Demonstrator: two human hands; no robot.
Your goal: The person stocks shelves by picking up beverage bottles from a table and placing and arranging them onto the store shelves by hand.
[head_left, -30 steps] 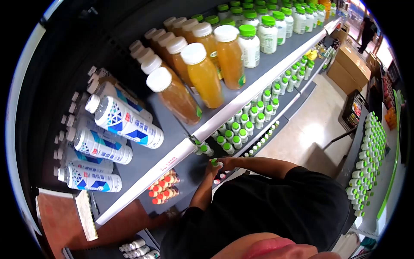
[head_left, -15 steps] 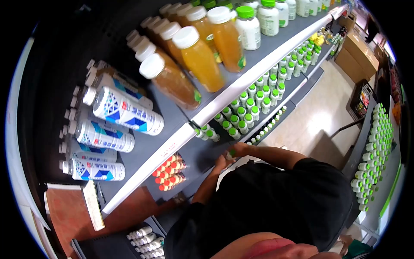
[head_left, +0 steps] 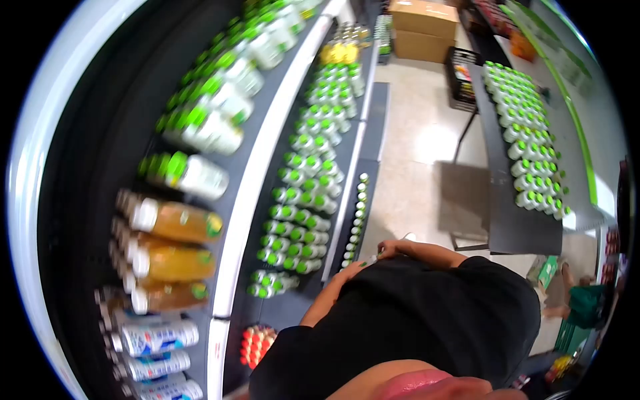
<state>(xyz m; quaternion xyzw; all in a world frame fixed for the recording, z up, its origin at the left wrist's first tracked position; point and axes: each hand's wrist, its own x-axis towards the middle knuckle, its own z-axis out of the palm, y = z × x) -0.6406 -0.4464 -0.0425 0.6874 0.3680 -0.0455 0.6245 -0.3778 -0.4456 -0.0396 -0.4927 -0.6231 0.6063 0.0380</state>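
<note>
My left hand (head_left: 353, 269) is low in front of my body, closed around a small bottle with a green cap (head_left: 363, 264), mostly hidden by the fingers. Just to its right, my right hand (head_left: 389, 249) is closed too, with something small and whitish (head_left: 375, 258) at its fingertips. Both hands are near the lower shelf's edge, beside a row of small white bottles (head_left: 355, 230). Left of them, rows of green-capped bottles (head_left: 310, 180) fill the middle shelf.
Juice bottles (head_left: 177, 260) and blue-white bottles (head_left: 160, 337) line the upper shelf at left. Red-capped bottles (head_left: 255, 347) sit below. A grey table (head_left: 527, 233) bears many green-capped bottles at right. Cardboard boxes (head_left: 423, 30) and a black crate (head_left: 461, 80) are farther back. Another person's foot (head_left: 567, 273) shows at right.
The view has swung right along the shelves, bringing the aisle and the table nearer the middle. My hands have moved slightly apart, closer to my body.
</note>
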